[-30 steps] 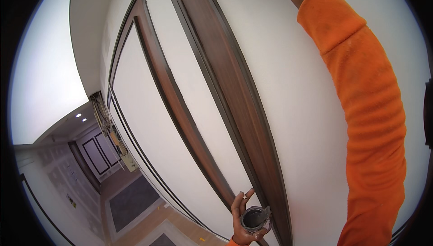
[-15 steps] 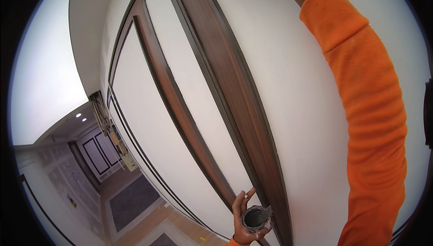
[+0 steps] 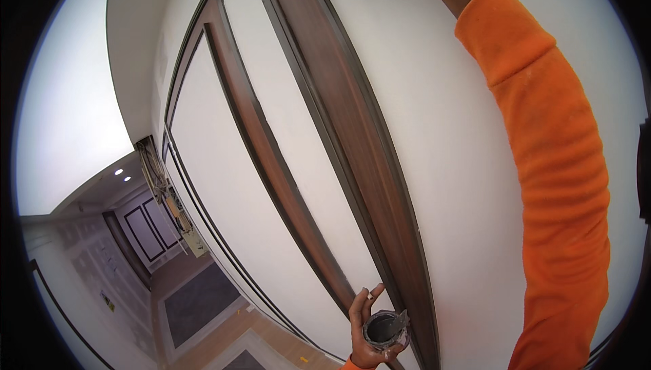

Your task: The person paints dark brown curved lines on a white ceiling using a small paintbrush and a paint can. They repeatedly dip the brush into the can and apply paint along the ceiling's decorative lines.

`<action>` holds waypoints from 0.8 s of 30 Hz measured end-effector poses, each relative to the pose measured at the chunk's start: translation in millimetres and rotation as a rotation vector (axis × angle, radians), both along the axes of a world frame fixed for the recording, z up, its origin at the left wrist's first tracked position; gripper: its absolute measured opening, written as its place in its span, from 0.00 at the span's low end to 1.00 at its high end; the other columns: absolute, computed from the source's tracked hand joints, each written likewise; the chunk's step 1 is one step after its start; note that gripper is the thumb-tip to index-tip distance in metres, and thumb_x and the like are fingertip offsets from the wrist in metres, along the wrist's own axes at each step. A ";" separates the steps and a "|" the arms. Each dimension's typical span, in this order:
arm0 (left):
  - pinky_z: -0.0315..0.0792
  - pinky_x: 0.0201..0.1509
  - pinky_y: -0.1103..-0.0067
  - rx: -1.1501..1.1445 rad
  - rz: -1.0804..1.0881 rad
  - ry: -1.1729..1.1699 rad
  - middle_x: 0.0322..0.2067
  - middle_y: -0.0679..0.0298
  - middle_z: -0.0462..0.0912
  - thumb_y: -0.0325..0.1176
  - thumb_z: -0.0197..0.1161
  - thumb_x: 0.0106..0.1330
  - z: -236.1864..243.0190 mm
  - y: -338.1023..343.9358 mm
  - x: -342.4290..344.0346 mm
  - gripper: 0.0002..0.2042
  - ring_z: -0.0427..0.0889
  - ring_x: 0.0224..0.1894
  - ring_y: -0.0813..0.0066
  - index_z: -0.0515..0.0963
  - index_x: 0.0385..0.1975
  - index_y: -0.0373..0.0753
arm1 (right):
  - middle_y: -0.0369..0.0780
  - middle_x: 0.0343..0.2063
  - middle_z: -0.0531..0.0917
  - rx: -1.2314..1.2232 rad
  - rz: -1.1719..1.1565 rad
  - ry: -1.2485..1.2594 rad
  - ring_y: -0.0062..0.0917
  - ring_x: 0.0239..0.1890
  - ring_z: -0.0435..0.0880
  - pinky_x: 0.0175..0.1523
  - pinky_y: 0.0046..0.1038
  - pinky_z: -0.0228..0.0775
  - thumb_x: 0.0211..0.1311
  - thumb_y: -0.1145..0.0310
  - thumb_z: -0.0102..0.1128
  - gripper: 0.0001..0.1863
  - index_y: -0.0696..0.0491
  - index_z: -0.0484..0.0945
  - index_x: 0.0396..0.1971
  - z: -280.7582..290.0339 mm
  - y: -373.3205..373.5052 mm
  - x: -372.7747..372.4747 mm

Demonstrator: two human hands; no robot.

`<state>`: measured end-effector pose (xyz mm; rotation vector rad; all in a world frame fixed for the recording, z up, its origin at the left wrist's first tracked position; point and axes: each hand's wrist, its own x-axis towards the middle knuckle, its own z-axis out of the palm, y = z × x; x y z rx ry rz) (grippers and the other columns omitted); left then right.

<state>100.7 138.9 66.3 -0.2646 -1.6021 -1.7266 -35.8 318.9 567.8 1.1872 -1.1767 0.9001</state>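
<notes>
Left hand point(image 3: 366, 333) at 6 o'clock gripped small round pot point(image 3: 385, 328), fingers wrapped around it, just beside dark wood trim point(image 3: 352, 146). Right arm in orange sleeve point(image 3: 549, 187) reached toward 12; right hand out of frame. White wall point(image 3: 447, 167) behind.

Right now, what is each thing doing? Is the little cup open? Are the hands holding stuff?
Left hand: closed round a small round container, held up near the wall.
Small round container: open at the top, dark inside, upright.
Right arm in orange sleeve: raised, stretched upward; its hand is out of the picture.
Brown wall trim: fixed to the white wall.
</notes>
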 end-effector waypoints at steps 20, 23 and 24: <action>0.82 0.53 0.64 0.002 -0.009 -0.001 0.70 0.40 0.58 0.44 0.85 0.43 -1.1 -1.9 1.9 0.62 0.86 0.46 0.54 0.45 0.74 0.35 | 0.39 0.22 0.85 -0.031 -0.018 0.013 0.24 0.23 0.82 0.31 0.28 0.75 0.57 0.66 0.68 0.08 0.56 0.86 0.26 1.4 -2.5 -1.1; 0.82 0.53 0.64 0.002 -0.014 0.001 0.70 0.40 0.58 0.44 0.85 0.43 -0.6 -1.6 1.3 0.62 0.86 0.47 0.54 0.45 0.74 0.35 | 0.38 0.22 0.85 -0.096 -0.018 0.025 0.23 0.23 0.82 0.31 0.29 0.75 0.59 0.66 0.68 0.09 0.56 0.85 0.26 10.7 -8.4 -7.4; 0.82 0.53 0.64 0.002 -0.012 -0.002 0.70 0.40 0.57 0.44 0.85 0.43 -0.9 -1.5 1.7 0.62 0.86 0.47 0.54 0.45 0.74 0.35 | 0.38 0.21 0.84 -0.101 -0.031 0.036 0.23 0.24 0.82 0.31 0.29 0.75 0.59 0.66 0.68 0.09 0.56 0.85 0.27 10.4 -9.7 -8.0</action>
